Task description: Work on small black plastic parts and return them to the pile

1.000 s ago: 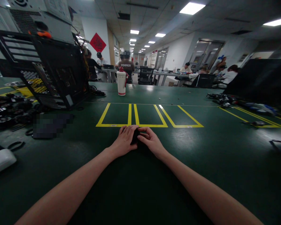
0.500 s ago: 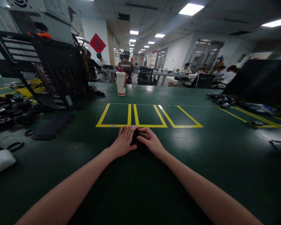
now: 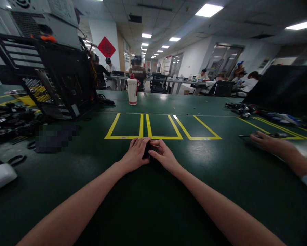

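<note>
My left hand (image 3: 135, 155) and my right hand (image 3: 164, 156) meet on the green table (image 3: 153, 201), just in front of the yellow taped boxes (image 3: 162, 127). Both close around a small black object (image 3: 147, 149) held between them; most of it is hidden by my fingers. Both forearms stretch out from the near edge.
A black open computer case (image 3: 53, 75) leans at the left, with dark parts (image 3: 7, 119) piled beside it. A white bottle (image 3: 132, 89) stands beyond the boxes. A co-worker's hand (image 3: 267, 141) rests on the table at the right near a tool (image 3: 281, 135). People sit far back.
A co-worker's hand and forearm have come in from the right edge onto the table. My own hands have stayed where they were on the black object.
</note>
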`<action>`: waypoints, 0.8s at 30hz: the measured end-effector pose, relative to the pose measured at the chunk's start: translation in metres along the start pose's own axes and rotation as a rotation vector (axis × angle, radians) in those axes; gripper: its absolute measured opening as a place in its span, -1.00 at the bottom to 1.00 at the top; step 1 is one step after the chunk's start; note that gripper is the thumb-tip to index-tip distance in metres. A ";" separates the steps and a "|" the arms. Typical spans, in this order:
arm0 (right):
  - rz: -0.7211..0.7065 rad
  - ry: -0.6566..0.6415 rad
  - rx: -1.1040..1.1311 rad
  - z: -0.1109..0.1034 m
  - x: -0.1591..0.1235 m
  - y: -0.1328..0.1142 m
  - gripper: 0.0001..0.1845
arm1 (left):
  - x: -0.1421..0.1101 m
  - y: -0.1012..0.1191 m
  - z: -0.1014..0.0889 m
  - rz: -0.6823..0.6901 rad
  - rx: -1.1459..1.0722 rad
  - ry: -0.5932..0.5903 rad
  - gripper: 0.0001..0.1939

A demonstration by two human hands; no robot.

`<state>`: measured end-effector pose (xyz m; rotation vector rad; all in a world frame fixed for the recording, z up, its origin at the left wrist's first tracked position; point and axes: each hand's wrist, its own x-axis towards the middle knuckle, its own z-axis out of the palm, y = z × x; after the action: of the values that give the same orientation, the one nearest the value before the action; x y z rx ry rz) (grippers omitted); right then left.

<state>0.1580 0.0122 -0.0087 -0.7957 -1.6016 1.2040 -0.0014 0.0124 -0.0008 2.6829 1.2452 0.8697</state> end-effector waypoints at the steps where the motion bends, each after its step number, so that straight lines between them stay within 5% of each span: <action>1: -0.015 0.007 -0.002 0.000 0.000 0.000 -0.75 | 0.000 0.000 0.000 0.000 -0.003 -0.001 -0.37; 10: 0.042 -0.016 -0.023 -0.002 0.001 0.000 -0.61 | 0.000 0.001 -0.001 0.007 0.004 -0.009 -0.35; 17: -0.009 -0.009 0.032 0.000 0.000 -0.002 -0.77 | 0.000 0.001 0.000 0.003 -0.007 0.002 -0.36; 24: 0.056 -0.027 -0.004 -0.004 0.001 -0.002 -0.60 | 0.000 0.000 -0.001 0.005 -0.005 -0.012 -0.36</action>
<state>0.1613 0.0135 -0.0059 -0.8354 -1.6135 1.2567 -0.0022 0.0121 -0.0003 2.6843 1.2334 0.8552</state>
